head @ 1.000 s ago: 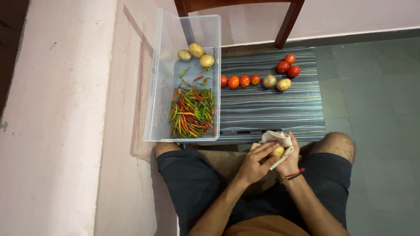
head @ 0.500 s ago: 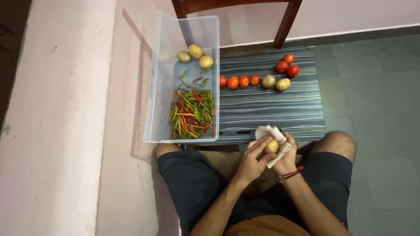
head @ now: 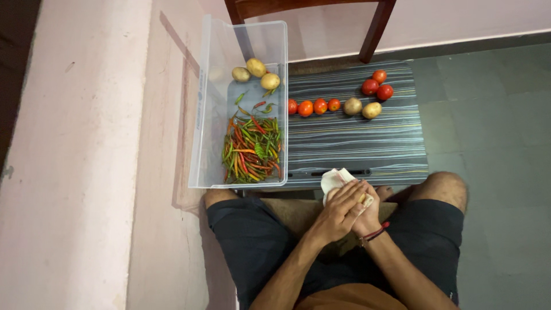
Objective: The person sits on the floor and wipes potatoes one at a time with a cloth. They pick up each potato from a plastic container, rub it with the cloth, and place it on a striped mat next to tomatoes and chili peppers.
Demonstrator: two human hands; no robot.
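Observation:
My left hand (head: 340, 209) lies closed over a small yellow potato (head: 363, 198), of which only a sliver shows between the fingers. My right hand (head: 370, 221), with a red and black wrist band, cups it from below and holds a white cloth (head: 333, 178). The cloth sticks out at the upper left of both hands. Both hands sit above my lap, just in front of the near edge of the striped table (head: 356, 143).
A clear plastic bin (head: 215, 115) on the table's left holds a heap of red and green chillies (head: 252, 149) and three potatoes (head: 256, 67). Tomatoes (head: 313, 107) and two potatoes (head: 362, 108) lie in a row, with three tomatoes (head: 377, 85) behind. A wooden chair (head: 376, 31) stands beyond.
My left hand has slid over the potato and now hides it. The cloth has shifted from the right side to the upper left of my hands, which dropped slightly toward my lap.

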